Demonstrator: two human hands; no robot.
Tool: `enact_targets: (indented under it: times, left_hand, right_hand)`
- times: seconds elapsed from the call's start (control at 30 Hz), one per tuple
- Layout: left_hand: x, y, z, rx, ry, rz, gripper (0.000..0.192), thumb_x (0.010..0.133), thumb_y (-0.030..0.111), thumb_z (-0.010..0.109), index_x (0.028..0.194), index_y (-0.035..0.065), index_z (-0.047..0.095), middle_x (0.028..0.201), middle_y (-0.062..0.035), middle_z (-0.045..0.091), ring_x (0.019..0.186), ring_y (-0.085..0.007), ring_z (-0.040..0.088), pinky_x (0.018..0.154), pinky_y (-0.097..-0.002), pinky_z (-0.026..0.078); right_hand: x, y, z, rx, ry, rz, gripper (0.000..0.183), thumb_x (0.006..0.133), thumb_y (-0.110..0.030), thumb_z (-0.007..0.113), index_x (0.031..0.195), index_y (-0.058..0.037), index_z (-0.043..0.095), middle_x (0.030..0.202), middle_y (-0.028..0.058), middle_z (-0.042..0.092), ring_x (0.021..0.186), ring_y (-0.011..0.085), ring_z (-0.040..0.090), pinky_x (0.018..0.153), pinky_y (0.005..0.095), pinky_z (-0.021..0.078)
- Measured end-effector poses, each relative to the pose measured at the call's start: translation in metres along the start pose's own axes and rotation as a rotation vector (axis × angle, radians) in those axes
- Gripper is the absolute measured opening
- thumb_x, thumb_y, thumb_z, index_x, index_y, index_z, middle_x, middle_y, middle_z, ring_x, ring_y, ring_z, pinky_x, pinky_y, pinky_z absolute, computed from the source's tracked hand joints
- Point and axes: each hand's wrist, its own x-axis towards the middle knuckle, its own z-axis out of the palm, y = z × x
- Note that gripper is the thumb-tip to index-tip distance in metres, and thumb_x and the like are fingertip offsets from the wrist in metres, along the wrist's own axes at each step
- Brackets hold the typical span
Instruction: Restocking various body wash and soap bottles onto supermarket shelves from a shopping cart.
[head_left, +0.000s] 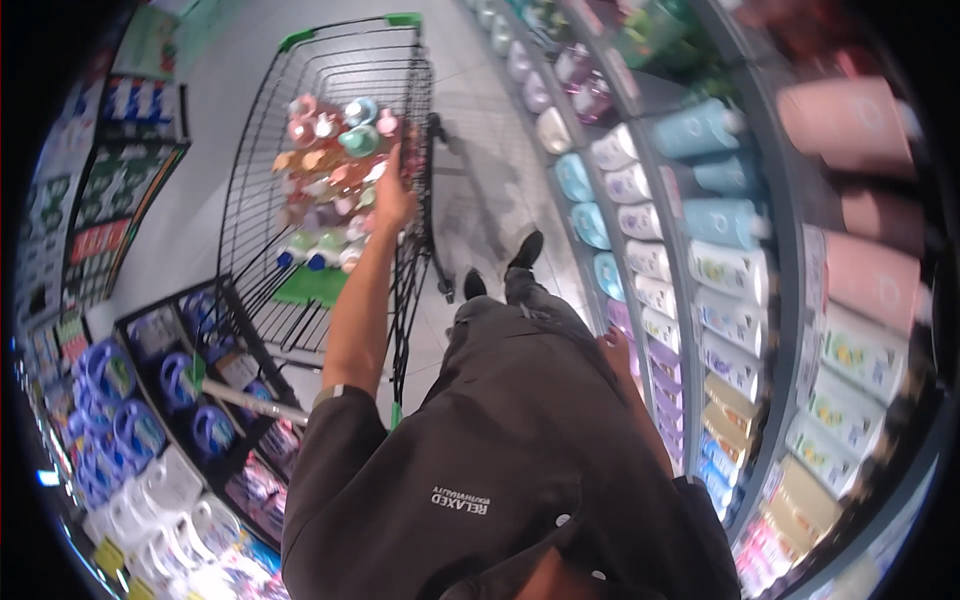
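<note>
My left hand (394, 196) reaches over the right side of a black wire shopping cart (251, 150) with green corner caps. It rests close to the side wall, above the bottles inside; its fingers are blurred, and I cannot tell whether they grip the wire or a bottle. Several pump bottles stand in the cart, among them a green one (360, 140) and a blue one (361, 111). Nearer me lie bottles with dark blue caps (316, 260). My right hand (616, 346) hangs low at my side, next to purple bottles (666, 375) on the shelf; its grip is partly hidden.
Shelves along the right carry white bottles (630, 185), blue bottles (720, 223) and large pink bottles (870, 277). At left stands a dark display rack (247, 442), beside purple-handled containers (139, 427) and white jugs (214, 523). Grey floor (480, 142) runs between cart and shelves.
</note>
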Motion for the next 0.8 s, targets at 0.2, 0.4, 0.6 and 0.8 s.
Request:
enact_targets:
  times: [0.2,0.4,0.6,0.8]
  left_hand:
    - [0.007,0.002,-0.002,-0.092,0.105,0.023,0.062,0.081,-0.014,0.046,0.141,0.0025,0.047,0.115,-0.0284,0.065,0.109,-0.0422,0.063,0.095,-0.0414,0.048]
    - [0.012,0.004,-0.006,-0.106,0.216,-0.082,0.060,0.087,0.025,0.074,0.136,-0.0023,0.052,0.116,-0.0207,0.066,0.103,-0.0284,0.066,0.090,-0.0373,0.051]
    - [0.081,-0.015,-0.082,-0.149,0.489,-0.196,0.043,0.086,0.023,0.071,0.119,-0.0034,0.064,0.089,-0.0172,0.072,0.083,-0.0268,0.072,0.078,-0.0379,0.055]
    - [0.230,-0.102,-0.156,0.394,0.392,-0.484,0.047,0.083,0.036,0.066,0.117,0.0023,0.067,0.101,-0.0198,0.073,0.098,-0.0386,0.069,0.088,-0.0470,0.052]
  right_hand:
    - [0.090,0.020,-0.002,0.139,-0.155,-0.136,0.052,0.090,-0.022,0.069,0.133,0.0004,0.050,0.107,0.0101,0.065,0.083,0.0144,0.062,0.073,0.0281,0.0509]
    - [0.127,-0.032,-0.012,0.171,-0.307,0.016,0.051,0.091,-0.019,0.067,0.134,0.0010,0.051,0.117,0.0161,0.065,0.110,0.0240,0.062,0.096,0.0345,0.0476]
    - [0.123,-0.122,-0.025,0.123,-0.272,0.145,0.048,0.091,-0.018,0.065,0.133,0.0017,0.052,0.100,0.0080,0.066,0.084,0.0133,0.060,0.076,0.0273,0.0486]
    - [0.122,-0.204,-0.021,0.053,-0.321,0.128,0.051,0.094,-0.016,0.062,0.139,0.0032,0.046,0.106,0.0099,0.067,0.092,0.0143,0.063,0.084,0.0270,0.0491]
